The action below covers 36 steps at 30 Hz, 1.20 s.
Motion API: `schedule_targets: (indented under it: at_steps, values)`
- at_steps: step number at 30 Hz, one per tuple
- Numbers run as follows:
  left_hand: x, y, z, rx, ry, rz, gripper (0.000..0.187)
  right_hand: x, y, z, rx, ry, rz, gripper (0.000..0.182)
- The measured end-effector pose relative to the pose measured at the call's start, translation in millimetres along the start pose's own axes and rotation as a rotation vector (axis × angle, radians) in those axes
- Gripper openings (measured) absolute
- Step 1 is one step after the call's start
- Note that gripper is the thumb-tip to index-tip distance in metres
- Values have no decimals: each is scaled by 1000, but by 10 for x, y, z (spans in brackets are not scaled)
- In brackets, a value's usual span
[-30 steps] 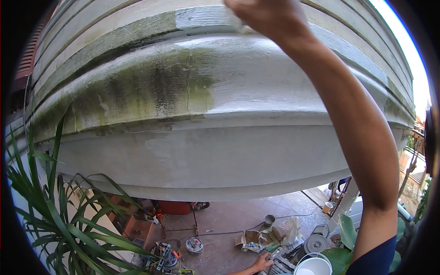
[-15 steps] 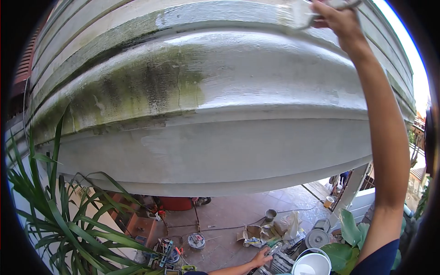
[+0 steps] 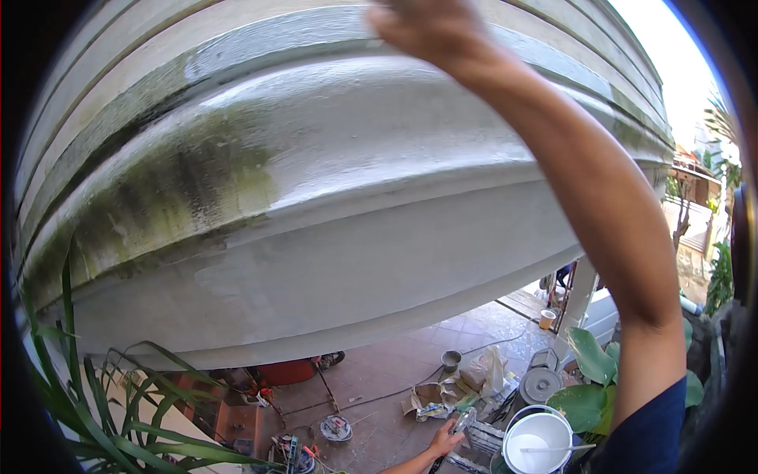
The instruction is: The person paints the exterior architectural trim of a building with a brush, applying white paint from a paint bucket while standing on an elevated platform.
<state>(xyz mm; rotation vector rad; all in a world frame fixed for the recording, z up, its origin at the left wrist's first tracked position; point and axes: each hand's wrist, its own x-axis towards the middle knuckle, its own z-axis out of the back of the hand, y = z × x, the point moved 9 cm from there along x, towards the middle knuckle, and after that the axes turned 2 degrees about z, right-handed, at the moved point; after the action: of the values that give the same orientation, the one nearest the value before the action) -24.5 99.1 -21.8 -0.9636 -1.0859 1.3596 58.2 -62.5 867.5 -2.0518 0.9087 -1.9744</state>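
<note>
My right hand (image 3: pixel 430 28) is raised at the top of the view, in front of the curved wall moulding (image 3: pixel 379 118); motion blurs it and its fingers are cut off by the frame edge. The moulding is white on the right and stained green and black on the left. Low down, my left hand (image 3: pixel 446 438) is closed round a metal part (image 3: pixel 463 420) that I cannot make out clearly. Beside it on the right hangs or stands a white bucket (image 3: pixel 538 442) with white paint and a thin stick in it.
Long-leaved plants (image 3: pixel 95 395) fill the lower left, broad leaves (image 3: pixel 588 355) the lower right. Far below on the tiled floor (image 3: pixel 387 355) are a grey pail (image 3: pixel 451 361), torn bags (image 3: pixel 485 371), a tool bucket (image 3: pixel 336 428) and a red wheelbarrow (image 3: pixel 286 371).
My right hand has swept left along the upper moulding, and the brush it held is out of view. The camera view has shifted and tilted. My left hand stays low beside the bucket.
</note>
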Motion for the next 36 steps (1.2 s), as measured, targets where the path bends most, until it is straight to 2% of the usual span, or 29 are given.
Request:
schedule_targets:
  at_steps: [1,2,3,5,6,8,9,10,11,12,15,16,18,19,20,22,23,24,27,29,30,32,33,35,36]
  values:
    - [-28,-22,-3,2,16,28,50,93,147,-135,101,13,-66,10]
    - [-43,-41,-8,-31,24,37,46,180,289,-202,107,-32,-31,8]
    - [-62,-49,-17,-63,32,48,42,226,299,-449,-49,85,-111,18]
    - [-84,-86,-25,-128,37,74,34,289,322,-383,118,34,-156,21]
    - [-140,-232,-21,-173,41,107,30,346,198,-398,37,-2,-162,22]
    - [-92,-15,-7,-106,45,97,29,360,-166,-424,-119,-53,-188,24]
    - [-69,18,-10,-106,44,84,29,1,-425,109,550,-131,-330,9]
    - [-47,40,-12,-107,43,71,28,-105,-792,179,567,-255,-272,14]
    - [-60,-36,-7,-139,33,54,28,-287,-1085,285,733,-148,-445,12]
    - [-87,-121,-10,-176,20,35,28,-446,-1539,370,711,-203,-502,10]
    - [-172,-226,-19,-185,83,204,29,-1065,-2543,1084,551,-325,-596,13]
    - [-37,53,-28,-171,19,37,30,-1249,-2816,1340,400,-332,-612,13]
    - [-24,80,-12,-107,18,40,30,-1459,-3168,1554,213,-298,-557,12]
    - [-27,111,-5,-73,16,44,30,-1620,-3265,1809,-150,-214,-649,15]
    - [-15,74,-1,-63,-13,-37,30,-1697,-3364,1975,-650,-100,-584,19]
    - [25,95,15,-37,-67,-199,31,-2043,-3676,2140,-665,-91,-662,21]
    - [11,516,-53,38,-8,-167,26,-2170,-3756,2181,-674,-84,-707,22]
    - [9,524,-49,28,5,-148,26,-2158,-3592,2134,-664,-150,-653,21]
    - [14,365,-9,-59,3,-88,28,-1940,-3380,1691,-722,-101,-489,18]
    - [-11,277,-13,-103,3,-59,30,-1648,-2758,1397,-613,-151,-328,10]
    - [-43,263,-31,-129,16,-43,31,-1409,-2027,1064,-623,-192,30,4]
    - [-38,240,-14,-180,25,-47,33,-1206,-1406,775,-291,-177,57,3]
    - [-45,238,-30,-205,34,-34,34,-1087,-1148,631,-241,-139,43,2]
    - [-37,242,-37,-233,59,41,38,-943,-844,666,-25,-269,113,5]
    - [-59,267,-39,-227,76,105,42,-922,-947,713,34,-321,90,7]
